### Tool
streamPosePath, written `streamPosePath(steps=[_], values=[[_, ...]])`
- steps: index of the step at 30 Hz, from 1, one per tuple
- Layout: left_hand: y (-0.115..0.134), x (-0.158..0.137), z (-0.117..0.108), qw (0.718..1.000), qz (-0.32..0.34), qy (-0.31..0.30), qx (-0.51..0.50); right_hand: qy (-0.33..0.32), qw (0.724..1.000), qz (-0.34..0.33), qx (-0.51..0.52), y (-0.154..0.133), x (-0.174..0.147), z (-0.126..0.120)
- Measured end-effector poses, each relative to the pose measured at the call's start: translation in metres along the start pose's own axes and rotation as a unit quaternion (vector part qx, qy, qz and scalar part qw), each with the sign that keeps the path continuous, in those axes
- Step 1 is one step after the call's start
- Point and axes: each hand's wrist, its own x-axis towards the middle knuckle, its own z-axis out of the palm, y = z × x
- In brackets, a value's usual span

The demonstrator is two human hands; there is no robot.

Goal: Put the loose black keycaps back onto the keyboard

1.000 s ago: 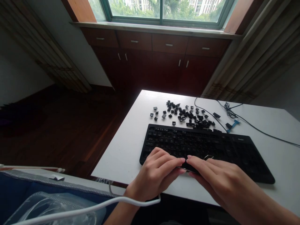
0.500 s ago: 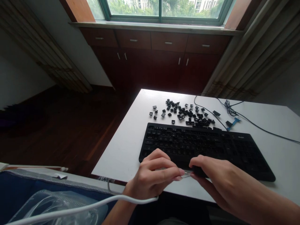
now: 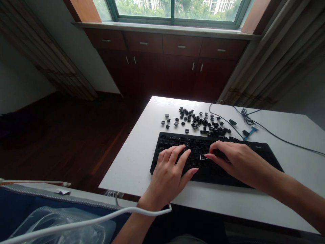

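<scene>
A black keyboard (image 3: 243,181) with bare key sockets lies along the near side of the white table. Over its left half rests my left hand (image 3: 171,169), open, fingers spread and fingertips on or just above the keys. My right hand (image 3: 231,154) is closed around a wire keycap puller (image 3: 203,157). Only the puller's thin, pale wire loop shows, pointing left over the middle of the keyboard; its handle is hidden in my fingers. Just beyond the keyboard's far edge lie several loose black keycaps (image 3: 196,119), some upside down.
A black cable (image 3: 279,131) runs across the table's right side. A small blue tool (image 3: 250,133) lies near it. At lower left, a white cord (image 3: 101,221) crosses above a clear plastic bag (image 3: 61,225). The white table (image 3: 127,173) ends at its left edge above a dark floor.
Both hands have moved from the keyboard's front edge up over the keys. My left hand has let go of the wire loop and spread its fingers. The right hand carried the puller along.
</scene>
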Motion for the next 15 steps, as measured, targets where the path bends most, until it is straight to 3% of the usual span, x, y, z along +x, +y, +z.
streamPosePath(steps=[8,15], values=[[0.002,-0.002,0.000,0.999,0.017,-0.026,0.034,-0.018,0.997,0.070,0.010,0.004,0.014,0.007],[0.002,-0.008,0.000,0.998,-0.047,0.039,0.014,-0.104,0.993,0.051,0.036,0.006,0.018,0.005]])
